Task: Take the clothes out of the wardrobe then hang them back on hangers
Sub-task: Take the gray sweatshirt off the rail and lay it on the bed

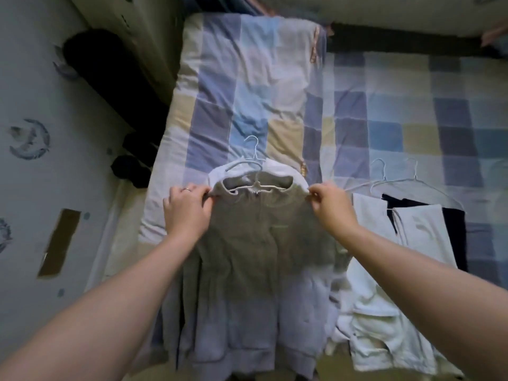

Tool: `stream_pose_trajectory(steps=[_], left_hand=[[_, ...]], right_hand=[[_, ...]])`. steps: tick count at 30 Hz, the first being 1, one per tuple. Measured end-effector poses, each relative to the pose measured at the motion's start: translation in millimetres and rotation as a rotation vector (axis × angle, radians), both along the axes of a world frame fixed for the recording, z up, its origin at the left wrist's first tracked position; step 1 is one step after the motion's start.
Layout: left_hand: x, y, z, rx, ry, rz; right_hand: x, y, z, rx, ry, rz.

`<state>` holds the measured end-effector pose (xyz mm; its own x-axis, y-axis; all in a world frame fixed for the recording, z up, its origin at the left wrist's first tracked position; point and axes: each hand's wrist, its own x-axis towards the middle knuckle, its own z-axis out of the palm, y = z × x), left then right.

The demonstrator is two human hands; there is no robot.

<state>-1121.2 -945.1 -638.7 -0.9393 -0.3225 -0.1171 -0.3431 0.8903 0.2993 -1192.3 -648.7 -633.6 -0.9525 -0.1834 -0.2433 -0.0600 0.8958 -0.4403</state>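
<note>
A grey hoodie (247, 257) lies flat on the bed with its front up and its hood toward the far side. A white hanger (257, 185) sits inside its neck opening, hook pointing away from me. My left hand (187, 210) pinches the hoodie's left shoulder edge beside the hood. My right hand (331, 203) pinches the right shoulder edge. To the right lie white trousers (384, 270) and a dark garment (453, 229), with two more white hangers (395, 177) above them.
A folded checked quilt (247, 92) lies under the hoodie's hood on the checked bed sheet (412, 105). Dark items (132, 166) sit on the patterned floor (41, 160) left of the bed. A wall runs along the far side.
</note>
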Motion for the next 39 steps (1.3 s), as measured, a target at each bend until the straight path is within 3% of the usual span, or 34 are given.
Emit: stream_pose_trajectory(steps=[8, 12, 15, 20, 25, 31, 39], left_hand=[[-53.0, -11.8, -130.5, 0.162, -0.061, -0.037], [-76.1, -11.0, -162.5, 0.325, -0.088, -0.039], [-74.9, -4.5, -163.2, 0.340, -0.165, -0.094], [-47.3, 12.8, -121.1, 0.250, -0.352, -0.133], [-17.5, 37.1, -54.9, 0.266, -0.436, -0.191], [16.4, 68.0, 22.4, 0.289, -0.391, -0.330], [48.5, 131.1, 87.9, 0.269, -0.238, -0.586]], right_hand=[[-40.1, -27.9, -138.6, -0.050, -0.148, -0.091], [-48.1, -32.8, -170.0, -0.014, -0.267, -0.046], [-32.5, -31.0, -172.8, 0.037, -0.328, -0.041], [15.2, -23.7, -131.3, 0.022, -0.400, -0.094], [61.1, -18.4, -53.3, 0.020, -0.346, -0.148], [114.4, -15.1, 40.5, -0.018, -0.275, -0.324], [187.8, 32.1, 102.5, -0.013, -0.175, -0.484]])
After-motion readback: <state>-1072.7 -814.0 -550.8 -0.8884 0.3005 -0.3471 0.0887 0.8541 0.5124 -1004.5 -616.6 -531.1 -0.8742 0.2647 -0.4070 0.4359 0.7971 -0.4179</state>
